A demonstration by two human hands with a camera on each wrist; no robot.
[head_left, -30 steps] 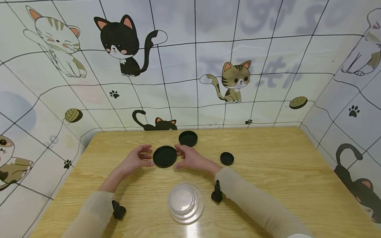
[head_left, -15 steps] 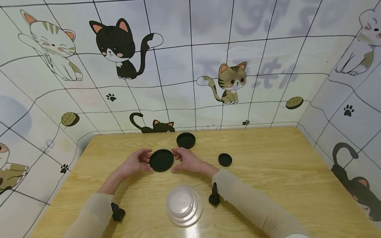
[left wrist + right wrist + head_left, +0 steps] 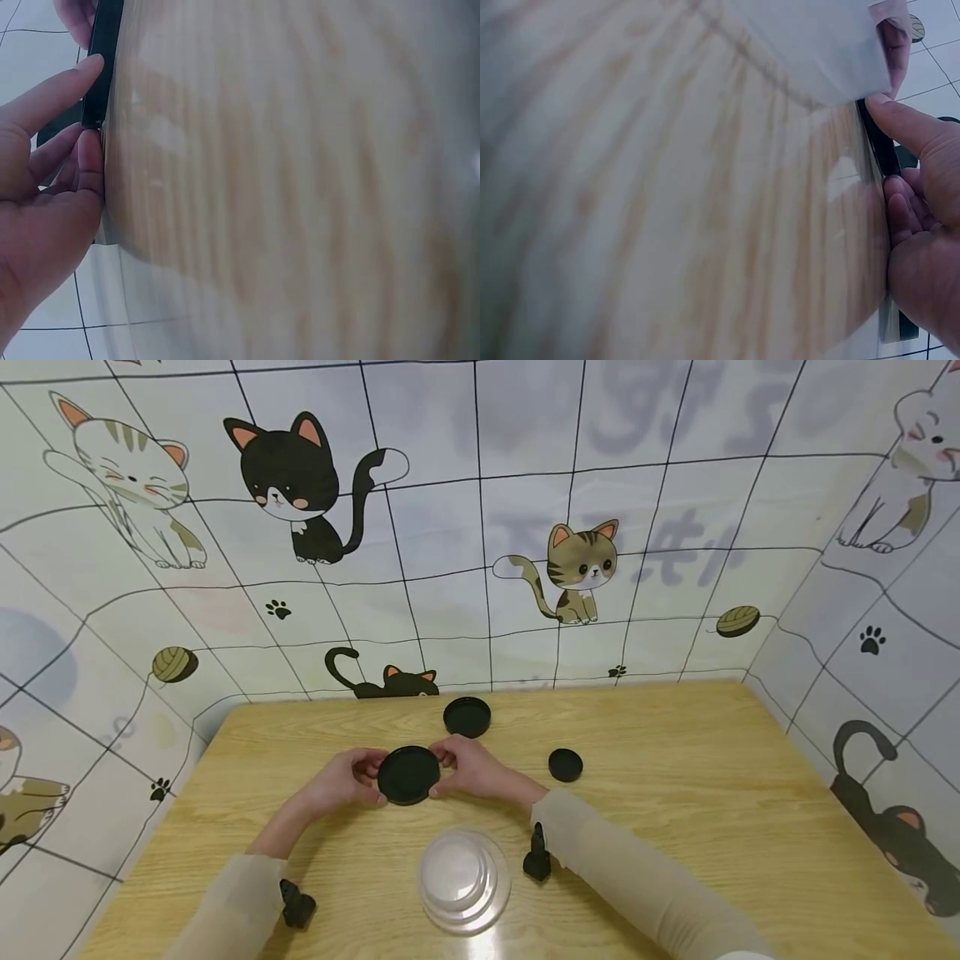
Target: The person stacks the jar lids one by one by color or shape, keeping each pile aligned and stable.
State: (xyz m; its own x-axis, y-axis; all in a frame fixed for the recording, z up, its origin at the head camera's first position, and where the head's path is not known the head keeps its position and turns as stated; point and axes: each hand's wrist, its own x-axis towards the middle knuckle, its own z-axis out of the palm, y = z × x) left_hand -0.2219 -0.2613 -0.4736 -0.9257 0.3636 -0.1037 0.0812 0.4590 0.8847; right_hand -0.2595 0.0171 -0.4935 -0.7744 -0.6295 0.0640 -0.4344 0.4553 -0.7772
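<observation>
A large round black lid (image 3: 408,775) with a low raised rim is between my two hands, left of the table's middle. My left hand (image 3: 348,783) holds its left edge, the thumb near the front and the fingers curled along the side. On the opposite edge my right hand (image 3: 474,768) grips it in the same way. In the left wrist view the lid (image 3: 105,64) shows as a thin dark edge against the thumb and fingertips. The right wrist view has the lid's dark edge (image 3: 880,142) between thumb and curled fingers.
Behind the right hand lies a medium black lid (image 3: 467,717), and a small black lid (image 3: 566,765) sits to the right. Clear round plastic pieces (image 3: 453,872), stacked, stand on the wooden table (image 3: 675,827) in front. A cat-print wall (image 3: 450,527) borders the back.
Both hands have closed in on the large lid's edges. The lid has come slightly nearer to me, away from the medium lid, and the head view has shifted a little.
</observation>
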